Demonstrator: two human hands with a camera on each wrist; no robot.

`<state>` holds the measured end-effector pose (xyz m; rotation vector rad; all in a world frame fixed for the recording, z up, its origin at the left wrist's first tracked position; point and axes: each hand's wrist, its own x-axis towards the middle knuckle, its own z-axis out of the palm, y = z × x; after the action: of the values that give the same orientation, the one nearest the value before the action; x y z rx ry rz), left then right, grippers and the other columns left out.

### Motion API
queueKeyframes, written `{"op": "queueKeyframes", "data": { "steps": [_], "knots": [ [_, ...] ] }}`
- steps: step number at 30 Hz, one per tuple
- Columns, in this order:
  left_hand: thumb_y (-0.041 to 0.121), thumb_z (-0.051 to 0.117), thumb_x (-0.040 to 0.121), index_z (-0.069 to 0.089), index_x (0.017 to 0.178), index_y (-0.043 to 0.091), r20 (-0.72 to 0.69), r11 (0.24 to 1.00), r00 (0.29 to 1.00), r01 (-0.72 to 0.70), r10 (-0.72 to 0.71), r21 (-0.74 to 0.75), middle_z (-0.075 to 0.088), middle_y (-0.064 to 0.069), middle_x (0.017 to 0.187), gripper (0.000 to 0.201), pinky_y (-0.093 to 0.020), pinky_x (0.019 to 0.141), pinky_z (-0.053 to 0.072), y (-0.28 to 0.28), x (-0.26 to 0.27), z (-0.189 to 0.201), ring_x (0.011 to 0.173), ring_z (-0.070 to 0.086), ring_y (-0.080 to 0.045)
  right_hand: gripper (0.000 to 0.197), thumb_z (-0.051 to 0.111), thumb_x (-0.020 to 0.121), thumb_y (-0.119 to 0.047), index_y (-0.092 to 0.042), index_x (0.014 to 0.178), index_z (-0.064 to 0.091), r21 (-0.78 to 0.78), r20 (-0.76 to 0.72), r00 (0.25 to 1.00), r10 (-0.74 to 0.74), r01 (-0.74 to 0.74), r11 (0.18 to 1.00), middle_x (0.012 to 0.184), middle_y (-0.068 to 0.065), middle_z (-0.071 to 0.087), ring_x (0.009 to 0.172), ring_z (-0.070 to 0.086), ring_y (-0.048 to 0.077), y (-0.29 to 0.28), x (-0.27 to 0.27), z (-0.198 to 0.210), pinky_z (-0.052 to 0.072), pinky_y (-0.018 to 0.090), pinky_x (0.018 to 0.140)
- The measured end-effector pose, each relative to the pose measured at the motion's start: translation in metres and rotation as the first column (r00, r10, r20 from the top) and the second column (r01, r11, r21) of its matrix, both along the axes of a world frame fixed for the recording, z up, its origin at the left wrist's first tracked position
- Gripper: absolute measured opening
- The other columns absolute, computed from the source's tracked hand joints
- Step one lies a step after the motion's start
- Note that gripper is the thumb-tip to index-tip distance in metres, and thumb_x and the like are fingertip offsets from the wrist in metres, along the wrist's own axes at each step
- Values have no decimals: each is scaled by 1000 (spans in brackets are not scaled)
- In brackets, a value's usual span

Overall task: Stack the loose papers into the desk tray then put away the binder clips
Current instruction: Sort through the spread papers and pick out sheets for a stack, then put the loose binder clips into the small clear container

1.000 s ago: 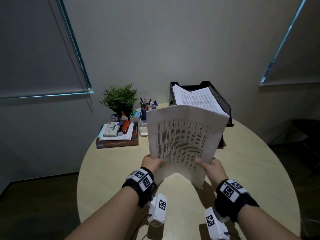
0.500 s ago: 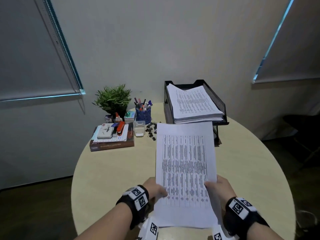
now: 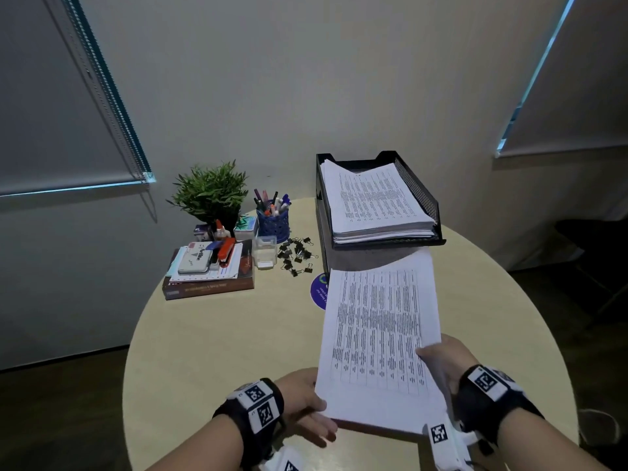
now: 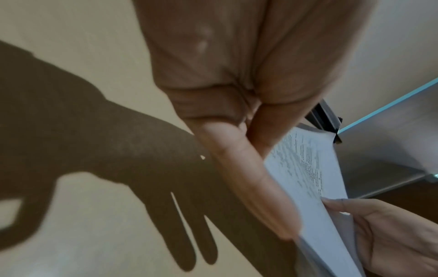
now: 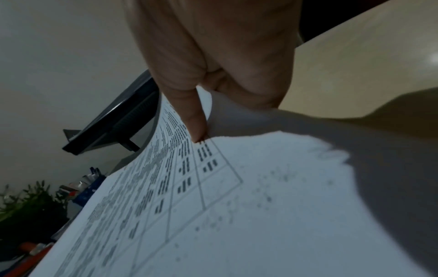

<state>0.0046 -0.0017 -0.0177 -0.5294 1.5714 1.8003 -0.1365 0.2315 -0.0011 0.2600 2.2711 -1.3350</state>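
A stack of printed papers point(image 3: 380, 334) hangs low over the round table, its far end near the black mesh desk tray point(image 3: 416, 185). The tray holds a thick pile of sheets point(image 3: 373, 202). My right hand point(image 3: 438, 362) pinches the stack's right edge, thumb point(image 5: 194, 116) on top and the other fingers under the paper. My left hand point(image 3: 306, 399) lies with straight fingers point(image 4: 249, 168) against the stack's near left edge point(image 4: 308, 168). Several black binder clips point(image 3: 295, 254) lie loose left of the tray.
A small clear plastic box point(image 3: 265, 249) stands beside the clips, with a blue pen cup point(image 3: 273, 222) behind it. A potted plant point(image 3: 210, 192) and a book pile with stapler and stamp pad point(image 3: 210, 277) fill the table's back left. A blue round sticker point(image 3: 319, 290) peeks out beside the stack.
The stack went from upright in both hands to nearly flat and shifted right. My left hand let go its pinch and now lies flat against the edge.
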Motion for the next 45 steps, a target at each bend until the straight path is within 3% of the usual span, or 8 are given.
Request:
{"op": "queueKeyframes", "data": {
  "steps": [7, 11, 18, 22, 31, 35, 40, 45],
  "knots": [
    [-17, 42, 89, 48, 119, 12, -56, 949, 957, -288, 283, -131, 41, -11, 141, 43, -30, 67, 60, -10, -56, 22, 107, 61, -37, 40, 38, 84, 21, 6, 119, 53, -306, 164, 983, 88, -35, 952, 107, 29, 65, 83, 63, 31, -9, -51, 15, 52, 34, 71],
    [-16, 47, 86, 48, 125, 7, -108, 899, 915, -403, 389, -175, 47, -10, 133, 45, -32, 71, 60, -19, -101, 22, 104, 63, -34, 33, 39, 91, 12, -13, 106, 54, -310, 258, 954, 150, -65, 948, 105, 15, 65, 69, 71, 24, -8, -66, 16, 56, 24, 49],
    [-12, 49, 86, 53, 94, 4, -241, 811, 845, -529, 477, -250, 60, -18, 100, 19, -35, 73, 58, -26, -177, 16, 75, 67, -27, 23, 47, 90, 14, 7, 111, 54, -355, 194, 979, -54, 121, 927, 104, 23, 62, 67, 67, 24, -20, -128, 8, 55, 19, 47],
    [-17, 52, 82, 54, 81, 3, -331, 673, 688, -718, 646, -178, 58, -14, 70, 20, -18, 45, 54, -23, -210, 13, 40, 62, -11, 10, 49, 91, 11, 8, 99, 55, -400, 153, 974, -165, 213, 892, 85, 23, 61, 62, 64, 23, -29, -162, 7, 53, 22, 40],
    [-2, 59, 73, 47, 62, 17, -484, 393, 786, -614, 385, -684, 60, -3, 66, 25, -29, 61, 53, -18, -231, -6, 68, 61, -26, 17, 53, 83, 15, 3, 72, 56, -238, 26, 983, -183, 184, 954, 38, -4, 60, 36, 59, 4, -37, -202, -19, 57, 24, 53],
    [-2, 52, 71, 38, 57, 19, -473, 383, 798, -598, 375, -705, 52, 0, 57, 29, -32, 58, 52, -18, -228, -4, 63, 62, -29, 11, 58, 82, 8, 7, 72, 63, -161, 30, 976, -217, 219, 962, 45, 16, 60, 31, 57, 23, -40, -199, -19, 54, 41, 39],
    [5, 52, 75, 47, 62, 20, -481, 402, 795, -604, 371, -688, 55, 2, 59, 21, -25, 58, 42, -20, -217, -5, 63, 57, -26, 30, 69, 81, -22, 0, 66, 57, -130, -52, 980, -191, 183, 974, 47, 14, 50, 27, 37, 18, -39, -179, -7, 40, 25, 37],
    [16, 55, 86, 52, 66, 25, -521, 391, 752, -656, 404, -645, 60, 3, 68, 22, -24, 62, 41, -35, -198, -9, 68, 56, -20, 29, 63, 87, -14, -4, 62, 51, -188, -108, 993, -41, 20, 982, 47, 11, 51, 40, 46, 21, -64, -138, -8, 42, 29, 42]
  ]
}}
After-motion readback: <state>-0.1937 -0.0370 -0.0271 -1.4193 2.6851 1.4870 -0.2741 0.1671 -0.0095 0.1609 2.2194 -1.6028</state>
